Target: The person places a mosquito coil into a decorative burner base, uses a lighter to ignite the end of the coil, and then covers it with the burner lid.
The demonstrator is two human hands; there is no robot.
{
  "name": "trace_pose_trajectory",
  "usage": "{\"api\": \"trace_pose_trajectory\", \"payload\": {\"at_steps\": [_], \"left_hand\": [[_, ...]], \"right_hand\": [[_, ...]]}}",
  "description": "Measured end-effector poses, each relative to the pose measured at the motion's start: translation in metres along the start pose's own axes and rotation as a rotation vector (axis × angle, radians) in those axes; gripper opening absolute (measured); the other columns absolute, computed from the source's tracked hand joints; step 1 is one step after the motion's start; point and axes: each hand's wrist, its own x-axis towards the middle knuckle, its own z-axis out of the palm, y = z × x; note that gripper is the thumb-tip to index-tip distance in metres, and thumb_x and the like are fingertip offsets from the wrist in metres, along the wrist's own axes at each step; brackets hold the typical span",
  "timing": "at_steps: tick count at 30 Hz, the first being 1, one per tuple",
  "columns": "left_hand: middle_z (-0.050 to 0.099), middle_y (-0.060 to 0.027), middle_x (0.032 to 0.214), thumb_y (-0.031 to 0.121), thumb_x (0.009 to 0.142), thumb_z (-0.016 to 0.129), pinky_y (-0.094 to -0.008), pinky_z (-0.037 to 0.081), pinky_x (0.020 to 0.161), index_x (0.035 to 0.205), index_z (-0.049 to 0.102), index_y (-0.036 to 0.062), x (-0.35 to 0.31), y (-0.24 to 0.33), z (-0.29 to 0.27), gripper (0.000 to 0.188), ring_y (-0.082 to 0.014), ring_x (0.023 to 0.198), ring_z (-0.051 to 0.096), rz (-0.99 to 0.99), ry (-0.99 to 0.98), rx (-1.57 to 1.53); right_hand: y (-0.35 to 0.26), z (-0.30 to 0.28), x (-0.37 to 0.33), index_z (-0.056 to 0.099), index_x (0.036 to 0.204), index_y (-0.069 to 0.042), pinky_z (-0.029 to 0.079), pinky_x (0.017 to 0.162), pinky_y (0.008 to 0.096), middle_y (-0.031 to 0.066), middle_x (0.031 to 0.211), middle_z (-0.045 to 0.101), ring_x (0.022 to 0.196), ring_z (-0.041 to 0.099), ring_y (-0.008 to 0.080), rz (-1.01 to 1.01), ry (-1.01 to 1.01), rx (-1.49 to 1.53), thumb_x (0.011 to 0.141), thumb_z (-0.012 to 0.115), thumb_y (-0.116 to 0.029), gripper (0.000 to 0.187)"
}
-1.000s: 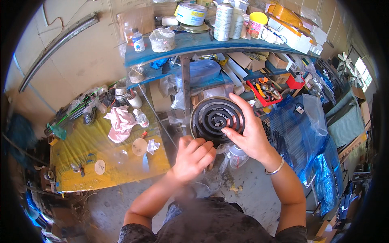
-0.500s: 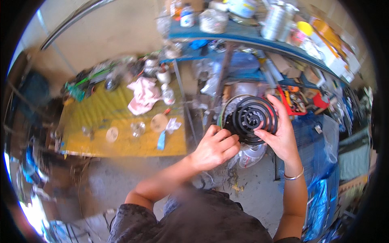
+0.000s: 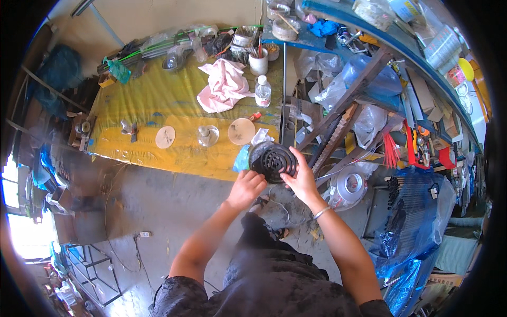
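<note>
A black spiral mosquito coil (image 3: 273, 164) is held up in front of me, near the right front corner of the yellow-covered table. My right hand (image 3: 302, 182) grips its right side, with the thumb across the front and the other fingers partly hidden behind. At the lower left edge, the curled fingers of my left hand (image 3: 247, 186) pinch the coil; their tips are partly hidden. A greyish, rounded surface shows behind the coil's left side, too covered to name. Just beyond it lie a light blue cloth or wrapper (image 3: 242, 158) and a crumpled white tissue (image 3: 262, 136).
On the table (image 3: 113, 140) are two round discs (image 3: 166, 137), a clear glass vessel (image 3: 208, 136), a pink cloth (image 3: 224, 87), a clear bottle (image 3: 262, 92) and a white brush pot (image 3: 258, 62). Crowded blue shelving (image 3: 364, 55) stands at right. A cable (image 3: 140, 256) crosses the floor.
My view has swung right and come nearer the table. Both hands keep hold of the coil, which now appears lower, farther left and in front of the table's corner.
</note>
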Motion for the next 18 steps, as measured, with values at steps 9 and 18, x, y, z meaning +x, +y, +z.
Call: {"api": "trace_pose_trajectory", "payload": {"at_steps": [9, 18], "left_hand": [[0.063, -0.011, 0.087, 0.003, 0.071, 0.072, -0.0399, 0.048, 0.073, 0.092, 0.054, 0.004, 0.001, -0.013, -0.005, 0.027, -0.032, 0.083, 0.061, -0.567, 0.062, -0.286], [0.06, -0.0151, 0.072, -0.001, 0.07, 0.063, -0.0463, 0.047, 0.06, 0.088, 0.047, 0.0047, 0.032, -0.014, -0.005, 0.025, -0.0362, 0.07, 0.06, -0.64, -0.141, -0.172]], "right_hand": [[0.017, 0.024, 0.031, 0.029, 0.143, -0.011, 0.049, 0.051, 0.0222, 0.0033, 0.086, 0.061, 0.066, 0.057, 0.0068, -0.037, 0.03, -0.055, 0.08, 0.062, 0.011, 0.075], [0.002, 0.017, 0.042, 0.032, 0.14, -0.009, 0.051, 0.051, 0.0255, 0.0045, 0.083, 0.061, 0.065, 0.059, 0.0093, -0.022, -0.013, -0.16, 0.079, 0.064, 0.008, 0.071]]}}
